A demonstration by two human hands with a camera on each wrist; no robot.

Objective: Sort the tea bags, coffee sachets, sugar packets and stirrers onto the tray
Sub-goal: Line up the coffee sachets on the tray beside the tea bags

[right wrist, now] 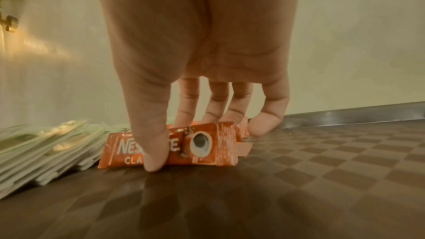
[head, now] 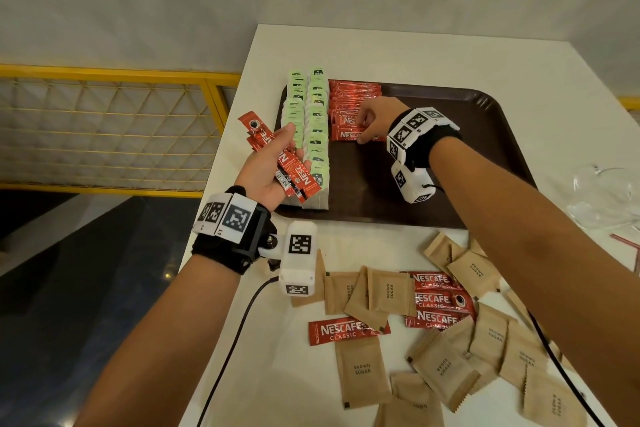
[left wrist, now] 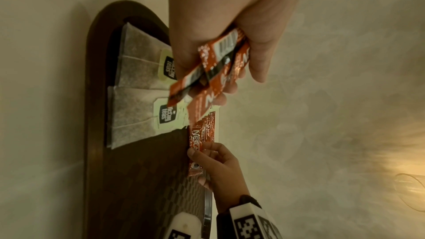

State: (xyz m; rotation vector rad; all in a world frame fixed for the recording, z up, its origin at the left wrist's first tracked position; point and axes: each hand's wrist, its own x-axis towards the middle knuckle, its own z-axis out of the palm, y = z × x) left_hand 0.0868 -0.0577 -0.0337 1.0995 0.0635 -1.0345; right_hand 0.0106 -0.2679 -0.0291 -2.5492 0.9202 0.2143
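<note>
A dark brown tray (head: 485, 149) lies on the white table. Two rows of green-tagged tea bags (head: 313, 135) fill its left side, with a column of red coffee sachets (head: 349, 104) beside them. My right hand (head: 372, 121) pinches the nearest sachet (right wrist: 174, 148) of that column between thumb and fingers, its lower edge on the tray floor. My left hand (head: 273, 163) hovers over the tray's left edge and grips a bundle of several red coffee sachets (head: 294, 170) (left wrist: 218, 64). Loose coffee sachets (head: 440, 302) and brown sugar packets (head: 363, 367) lie on the table in front of the tray.
A clear glass vessel (head: 609, 198) stands at the table's right edge, with thin red stirrers (head: 627, 243) near it. A yellow railing (head: 104, 128) runs left of the table. The tray's right half (head: 433, 191) holds nothing. A black cable (head: 235, 336) trails from my left wrist.
</note>
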